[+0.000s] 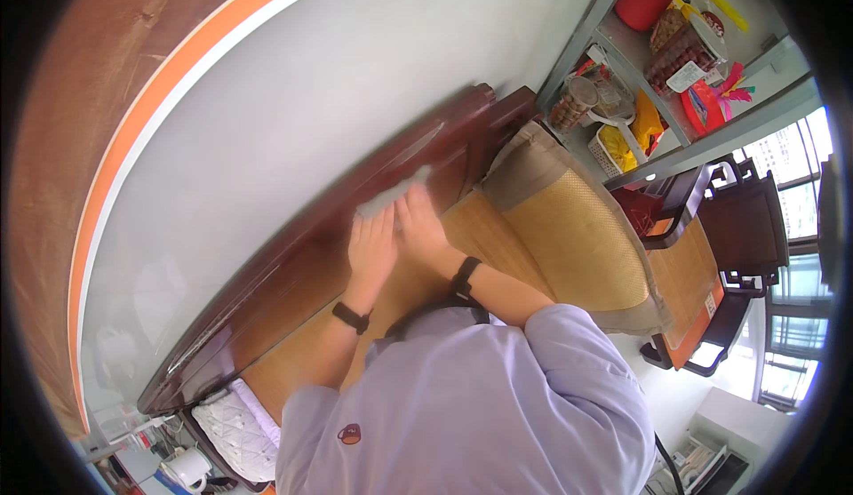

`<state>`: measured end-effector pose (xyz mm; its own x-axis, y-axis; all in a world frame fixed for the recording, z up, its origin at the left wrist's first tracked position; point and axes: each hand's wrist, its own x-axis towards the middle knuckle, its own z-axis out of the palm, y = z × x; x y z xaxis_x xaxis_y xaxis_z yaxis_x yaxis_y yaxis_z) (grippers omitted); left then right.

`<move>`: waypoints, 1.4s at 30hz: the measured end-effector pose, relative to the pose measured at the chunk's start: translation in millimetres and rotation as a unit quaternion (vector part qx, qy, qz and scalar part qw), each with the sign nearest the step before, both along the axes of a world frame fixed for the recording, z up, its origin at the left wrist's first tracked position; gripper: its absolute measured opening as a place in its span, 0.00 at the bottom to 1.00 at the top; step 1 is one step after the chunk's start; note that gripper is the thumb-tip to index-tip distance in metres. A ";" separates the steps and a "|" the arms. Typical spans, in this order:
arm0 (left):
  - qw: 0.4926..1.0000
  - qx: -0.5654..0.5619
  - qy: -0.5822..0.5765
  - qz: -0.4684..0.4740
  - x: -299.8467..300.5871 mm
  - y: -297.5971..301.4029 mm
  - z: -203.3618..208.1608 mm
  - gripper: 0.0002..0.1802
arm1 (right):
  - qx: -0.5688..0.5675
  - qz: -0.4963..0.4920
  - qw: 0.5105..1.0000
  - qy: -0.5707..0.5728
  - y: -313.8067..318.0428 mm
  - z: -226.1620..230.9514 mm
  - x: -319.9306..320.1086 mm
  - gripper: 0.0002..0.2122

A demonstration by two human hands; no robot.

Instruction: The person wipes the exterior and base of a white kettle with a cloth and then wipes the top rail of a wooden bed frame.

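Note:
A light grey cloth [393, 196] lies against the dark red-brown wooden backboard [333, 215] in the middle of the view. My left hand [373, 244] is on the lower left part of the cloth, its fingers pointing up and pressed over the edge. Close beside it, my right hand [423, 221] holds the cloth's right part, fingertips on top. The two hands nearly touch at the thumbs. Both are slightly blurred, and the cloth's underside is hidden. Each wrist carries a dark band.
A tan mat or cushion [577, 237] with a grey border leans to the right on the wooden seat [298, 353]. Metal shelves [622, 64] with jars and packets stand at upper right. Dark chairs [746, 219] are beyond. White quilted bedding [233, 437] lies at lower left.

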<state>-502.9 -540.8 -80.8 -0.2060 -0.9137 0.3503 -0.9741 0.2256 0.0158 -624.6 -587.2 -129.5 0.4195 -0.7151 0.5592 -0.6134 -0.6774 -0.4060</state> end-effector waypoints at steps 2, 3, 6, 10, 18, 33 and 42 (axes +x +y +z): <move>1.000 0.000 -0.013 0.001 3.2 -3.2 1.8 0.29 | -0.011 -0.011 1.000 0.000 -2.1 -1.7 5.6 0.30; 1.000 -0.007 -0.009 -0.001 2.1 -5.7 4.6 0.29 | -0.012 -0.010 1.000 0.001 -5.1 2.7 5.2 0.30; 0.999 -0.034 -0.014 -0.008 -16.3 -29.4 28.7 0.30 | -0.007 -0.029 1.000 0.000 -31.0 15.2 -7.7 0.31; 0.997 -0.073 -0.005 -0.024 -53.5 -87.7 61.5 0.32 | -0.055 -0.072 0.996 0.005 -79.4 46.2 -42.6 0.29; 0.997 -0.071 -0.028 -0.022 -138.3 -177.0 63.4 0.29 | -0.030 0.015 0.999 -0.024 -172.2 69.0 -131.0 0.24; 0.995 0.012 0.046 -0.082 -219.5 -229.8 7.9 0.32 | 0.039 -0.143 0.976 0.162 -190.8 35.1 -214.0 0.26; 1.000 0.000 0.009 -0.022 -243.9 -236.7 -7.8 0.29 | 0.186 -0.143 0.970 0.069 -191.5 16.0 -223.2 0.27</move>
<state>-746.8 -777.5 -88.7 -0.2404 -0.9038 0.3541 -0.9627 0.2687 0.0324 -847.8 -778.7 -113.5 0.2262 -0.9548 0.1930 -0.8207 -0.2935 -0.4903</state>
